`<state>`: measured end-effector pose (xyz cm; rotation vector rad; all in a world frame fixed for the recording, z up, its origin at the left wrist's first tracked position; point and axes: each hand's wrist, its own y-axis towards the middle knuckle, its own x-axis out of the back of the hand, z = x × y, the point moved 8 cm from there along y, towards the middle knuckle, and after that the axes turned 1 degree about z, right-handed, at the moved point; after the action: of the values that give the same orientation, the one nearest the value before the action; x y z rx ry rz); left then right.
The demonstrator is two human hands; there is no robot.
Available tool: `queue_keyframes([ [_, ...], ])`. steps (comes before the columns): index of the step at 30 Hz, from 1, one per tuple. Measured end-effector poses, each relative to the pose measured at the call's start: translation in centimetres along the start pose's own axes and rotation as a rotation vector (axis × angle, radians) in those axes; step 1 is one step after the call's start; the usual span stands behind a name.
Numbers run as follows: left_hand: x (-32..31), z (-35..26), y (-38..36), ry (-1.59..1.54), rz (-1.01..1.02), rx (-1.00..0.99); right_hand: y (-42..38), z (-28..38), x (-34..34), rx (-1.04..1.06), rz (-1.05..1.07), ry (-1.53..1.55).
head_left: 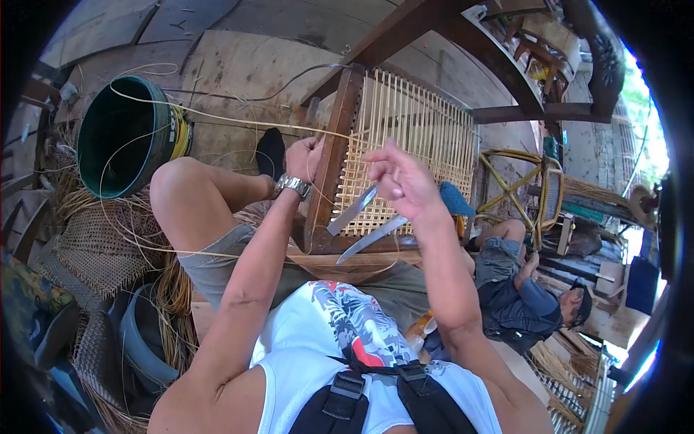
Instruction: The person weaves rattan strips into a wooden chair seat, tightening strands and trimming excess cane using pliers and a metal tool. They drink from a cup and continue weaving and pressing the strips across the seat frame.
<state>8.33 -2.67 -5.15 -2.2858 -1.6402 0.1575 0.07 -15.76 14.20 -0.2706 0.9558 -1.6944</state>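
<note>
A wooden frame (332,159) with woven cane strips (412,123) across it lies in front of me. My left hand (303,158), with a metal watch at the wrist, is closed beside the frame's left rail; what its fingers hold is hidden. Above the weave, my right hand (401,181) has curled fingers around a tool with two metal blades (372,237), spread apart and pointing down-left. The tool's handle is hidden by the hand. A long loose cane strand (260,124) runs from the left across to the frame's rail.
A dark green bucket (123,137) stands at the upper left, near a coiled cane bundle. A blue-grey basin (141,340) is at the lower left. Wooden furniture parts (491,58) cross the upper right. Another person (531,300) sits at the right beside a cane-wrapped frame (510,184).
</note>
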Motion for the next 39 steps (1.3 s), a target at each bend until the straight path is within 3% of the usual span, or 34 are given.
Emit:
queue_keyframes([
  [2, 0.0, 0.2, -0.3, 0.079, -0.090, -0.021, 1.4, -1.6, -2.4, -0.090, 0.098, 0.112],
  [4, 0.3, -0.4, -0.6, 0.103, -0.093, -0.020, 2.3, -2.8, -3.2, -0.171, 0.005, 0.295],
  [9, -0.2, 0.7, -0.6, 0.034, -0.041, 0.028, 3.4, -3.3, -2.9, -0.098, -0.037, 0.440],
  [14, -0.6, 1.0, -0.1, 0.137, 0.012, -0.038, 3.9, -3.2, -3.0, -0.055, -0.254, 0.543],
  [18, -0.4, 0.7, -0.3, 0.086, 0.005, -0.003, 3.5, -4.0, -3.6, -0.079, -0.235, 0.597],
  [20, -0.3, 0.9, -0.6, 0.055, -0.011, -0.002, 3.3, -4.4, -3.7, -0.070, -0.036, 0.516],
  [21, -0.2, 0.9, -0.5, 0.069, -0.025, 0.000, 3.1, -4.2, -3.0, -0.074, -0.038, 0.519],
  [24, 0.1, 0.9, -0.2, 0.111, -0.038, 0.006, 3.1, -1.3, -0.1, -0.033, 0.031, -0.136],
  [25, 0.2, 0.7, -0.2, 0.134, -0.042, 0.010, 3.2, 0.0, 0.3, -0.035, 0.025, -0.130],
  [27, 0.6, -0.5, -0.6, 0.131, -0.047, -0.011, 2.3, 5.8, -2.1, 0.500, 0.031, -1.438],
  [28, 0.9, -0.9, -0.8, 0.131, -0.061, -0.030, 2.6, 7.1, -2.3, 0.500, 0.033, -1.434],
  [30, 1.1, -0.6, -0.9, 0.165, -0.058, -0.025, 3.1, 7.4, -3.2, 0.513, 0.093, -1.948],
  [34, 0.8, -0.4, -0.9, 0.148, -0.035, 0.006, 3.0, 6.0, -1.4, 0.453, 0.082, -1.815],
  [39, 0.3, 1.8, -0.3, 0.148, 0.021, 0.053, 2.8, 6.4, 0.2, 0.568, -0.074, -1.632],
])
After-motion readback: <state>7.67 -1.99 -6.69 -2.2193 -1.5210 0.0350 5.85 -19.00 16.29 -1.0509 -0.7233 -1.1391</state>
